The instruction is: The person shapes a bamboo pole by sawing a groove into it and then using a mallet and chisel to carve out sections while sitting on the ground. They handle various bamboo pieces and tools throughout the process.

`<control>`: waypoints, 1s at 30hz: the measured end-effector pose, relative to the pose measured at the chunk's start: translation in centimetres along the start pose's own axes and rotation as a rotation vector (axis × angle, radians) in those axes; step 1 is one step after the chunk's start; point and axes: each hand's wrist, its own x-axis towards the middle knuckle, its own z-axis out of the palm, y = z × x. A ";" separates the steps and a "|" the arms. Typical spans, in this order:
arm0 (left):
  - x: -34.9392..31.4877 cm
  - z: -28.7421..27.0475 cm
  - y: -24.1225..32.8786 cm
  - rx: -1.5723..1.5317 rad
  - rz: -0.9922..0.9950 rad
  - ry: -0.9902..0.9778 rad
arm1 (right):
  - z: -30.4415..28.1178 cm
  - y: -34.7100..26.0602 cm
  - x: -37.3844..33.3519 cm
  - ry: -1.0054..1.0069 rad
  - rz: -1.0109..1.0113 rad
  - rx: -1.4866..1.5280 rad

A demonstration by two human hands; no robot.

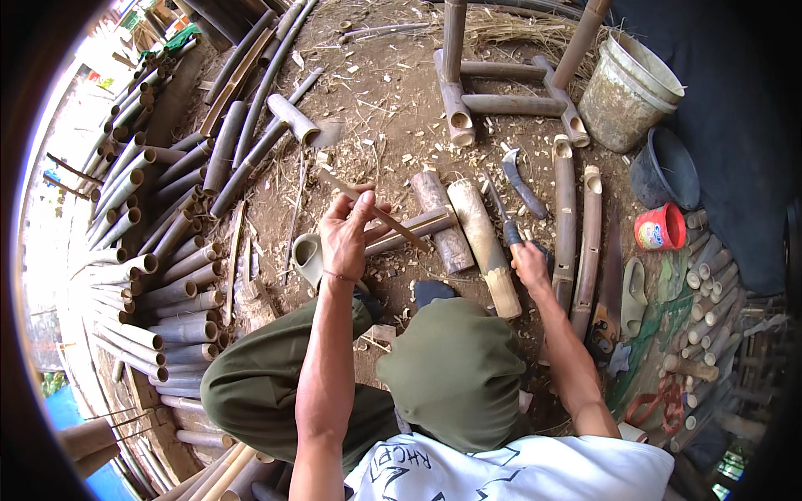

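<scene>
Between the thumb and fingers of my left hand (344,238) is a thin bamboo strip (403,229), slanting down to the right. Beneath it, a split bamboo piece (422,225) lies against a short log (436,200). My right hand (530,265) is closed around the dark handle of a knife (495,199), its narrow blade pointing away from me. Just left of the knife, a pale log (480,234) with a cut-down near end lies on the ground. A curved blade with a dark handle (524,185) rests beyond my right hand.
Stacked bamboo poles (188,292) crowd the left side. At the far right stand a bamboo frame (514,104), a dirty white bucket (631,92), a dark bucket (668,171) and a red tub (660,228). Notched bamboo lengths (590,242) and a handsaw (607,313) lie right.
</scene>
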 end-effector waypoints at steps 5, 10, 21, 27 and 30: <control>-1.4 0.9 -1.1 -0.054 0.052 0.223 | 2.1 -5.3 -8.6 -0.120 -0.466 0.557; -4.9 3.8 -2.3 -0.242 -0.004 0.303 | 4.7 -12.7 -11.3 -0.230 -0.546 0.729; -10.1 0.0 -1.6 -0.623 -0.271 -0.352 | 6.7 -21.0 -8.3 -0.559 -0.354 0.967; -9.3 0.5 0.4 -0.686 -0.448 -0.201 | 6.3 -23.0 -8.7 -0.275 -0.662 0.284; -9.8 1.2 1.0 -0.511 -0.258 -0.046 | 5.6 -22.0 -9.1 0.063 -1.037 -0.098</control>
